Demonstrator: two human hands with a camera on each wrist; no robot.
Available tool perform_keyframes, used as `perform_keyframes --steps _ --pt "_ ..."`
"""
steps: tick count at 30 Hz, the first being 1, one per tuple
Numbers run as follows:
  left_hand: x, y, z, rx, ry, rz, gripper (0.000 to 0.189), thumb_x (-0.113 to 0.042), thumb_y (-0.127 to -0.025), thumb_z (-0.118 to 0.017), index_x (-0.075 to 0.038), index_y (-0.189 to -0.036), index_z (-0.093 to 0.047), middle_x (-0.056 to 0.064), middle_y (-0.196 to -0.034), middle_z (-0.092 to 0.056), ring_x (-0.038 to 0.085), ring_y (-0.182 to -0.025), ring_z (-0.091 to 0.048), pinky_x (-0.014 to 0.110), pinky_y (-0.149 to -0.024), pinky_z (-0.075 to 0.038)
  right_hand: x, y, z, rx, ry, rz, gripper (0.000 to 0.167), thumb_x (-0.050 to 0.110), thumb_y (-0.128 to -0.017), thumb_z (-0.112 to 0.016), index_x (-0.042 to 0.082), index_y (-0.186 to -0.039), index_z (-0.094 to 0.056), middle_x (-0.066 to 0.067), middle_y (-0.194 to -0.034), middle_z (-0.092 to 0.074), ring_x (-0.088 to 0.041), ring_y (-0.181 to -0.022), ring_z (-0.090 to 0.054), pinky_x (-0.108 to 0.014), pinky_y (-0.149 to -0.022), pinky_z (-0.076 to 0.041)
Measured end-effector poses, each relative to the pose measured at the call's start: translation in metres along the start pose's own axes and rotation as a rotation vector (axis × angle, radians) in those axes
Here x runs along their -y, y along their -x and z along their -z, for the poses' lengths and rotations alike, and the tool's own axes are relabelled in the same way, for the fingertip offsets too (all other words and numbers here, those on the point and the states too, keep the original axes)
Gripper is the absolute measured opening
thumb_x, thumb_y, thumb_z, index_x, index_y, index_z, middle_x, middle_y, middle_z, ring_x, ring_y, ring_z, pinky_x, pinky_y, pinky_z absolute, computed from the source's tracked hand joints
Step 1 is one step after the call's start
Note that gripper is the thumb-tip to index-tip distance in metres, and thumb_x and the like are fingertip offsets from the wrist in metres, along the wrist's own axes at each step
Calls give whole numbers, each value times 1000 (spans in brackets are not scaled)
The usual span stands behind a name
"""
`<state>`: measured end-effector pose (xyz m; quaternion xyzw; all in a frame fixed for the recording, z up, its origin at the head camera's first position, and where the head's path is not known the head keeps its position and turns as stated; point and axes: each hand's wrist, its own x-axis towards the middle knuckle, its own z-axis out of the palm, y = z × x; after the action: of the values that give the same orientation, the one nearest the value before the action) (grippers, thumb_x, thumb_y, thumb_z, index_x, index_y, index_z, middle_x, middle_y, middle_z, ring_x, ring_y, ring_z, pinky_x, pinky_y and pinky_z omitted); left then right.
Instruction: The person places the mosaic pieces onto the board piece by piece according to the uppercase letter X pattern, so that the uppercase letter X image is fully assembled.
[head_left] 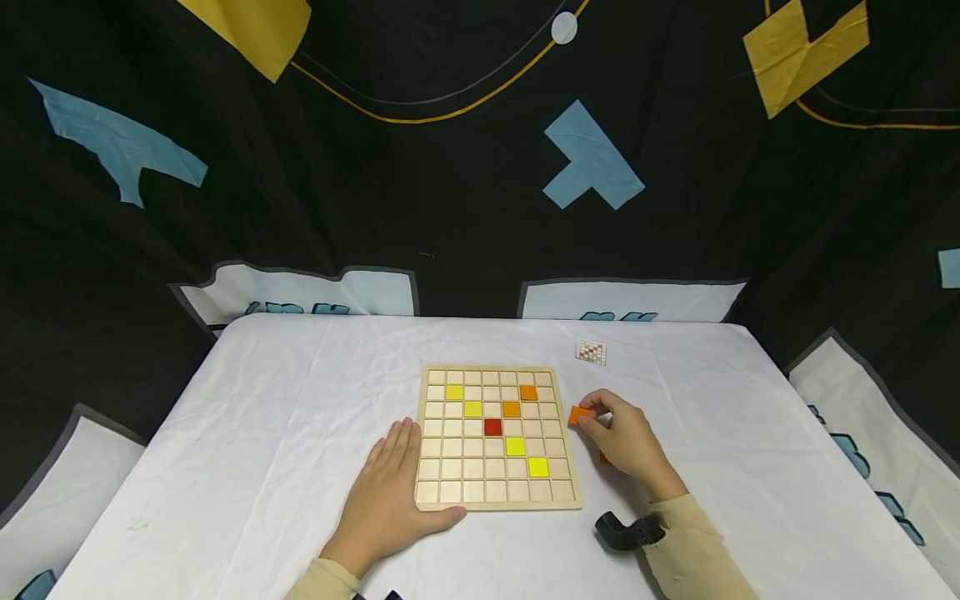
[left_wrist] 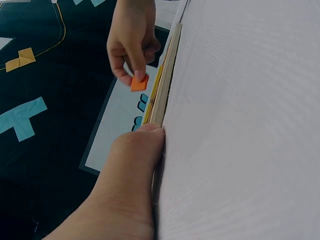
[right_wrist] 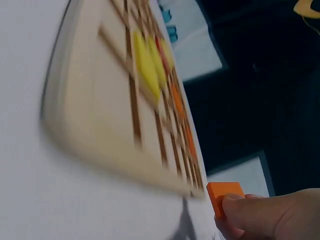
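Observation:
A square wooden grid board (head_left: 498,505) lies on the white table, with yellow, orange and red tiles in some of its cells. The red tile (head_left: 492,427) sits near the middle, with yellow and orange ones around it. My left hand (head_left: 390,492) lies along the board's left edge, fingers straight, its thumb at the front edge. Just right of the board, my right hand (head_left: 626,437) pinches an orange tile (right_wrist: 223,196) between thumb and fingers, above the table. An orange-red piece (head_left: 603,457) shows partly under that hand; the rest of it is hidden.
A small card (head_left: 591,352) with a coloured grid pattern lies behind the right hand. The white tabletop (head_left: 247,433) stretches out around the board. A black curtain (head_left: 465,208) with blue and yellow shapes hangs at the back. A black strap piece (head_left: 630,531) is on the right wrist.

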<state>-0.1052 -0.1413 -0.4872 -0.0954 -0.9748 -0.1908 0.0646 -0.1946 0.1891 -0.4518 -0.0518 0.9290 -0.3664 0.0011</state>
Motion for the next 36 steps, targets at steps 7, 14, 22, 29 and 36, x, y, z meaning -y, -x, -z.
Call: perform_keyframes --steps 7,14,22,29,36 --pt "0 0 -1 -13 -7 -13 131 -88 -67 -60 6 -153 -27 21 -161 -28 35 -152 -24 50 -124 -24 30 0 -24 58 -76 67 13 12 -90 -72 16 -101 -65 1 -84 -62 -12 -61 -47 -21 -51 -39" --pt "-1 -1 0 -1 -8 -4 132 -88 -67 -59 5 -154 -26 20 -162 -26 34 -153 -23 49 -124 -23 53 5 -46 116 -99 137 13 16 -89 -75 19 -97 -66 8 -79 -60 -10 -64 -49 -21 -60 -40" --pt "-1 0 2 17 -12 3 132 -88 -67 -59 4 -155 -23 19 -163 -23 32 -153 -20 48 -125 -22 72 11 -70 142 -20 244 13 22 -89 -75 23 -98 -66 14 -80 -61 -6 -73 -53 -22 -70 -45" --pt "-1 0 2 13 -15 -4 131 -87 -68 -60 4 -155 -24 19 -163 -23 32 -153 -21 48 -125 -22 81 14 -86 73 59 341 12 23 -87 -77 25 -94 -68 17 -76 -58 -6 -71 -51 -22 -70 -41" --pt "0 0 1 9 -19 -5 132 -87 -67 -60 4 -155 -24 19 -163 -24 32 -153 -21 48 -125 -22 84 15 -89 77 94 369 11 22 -87 -77 25 -96 -70 15 -82 -62 -6 -77 -53 -22 -73 -43"
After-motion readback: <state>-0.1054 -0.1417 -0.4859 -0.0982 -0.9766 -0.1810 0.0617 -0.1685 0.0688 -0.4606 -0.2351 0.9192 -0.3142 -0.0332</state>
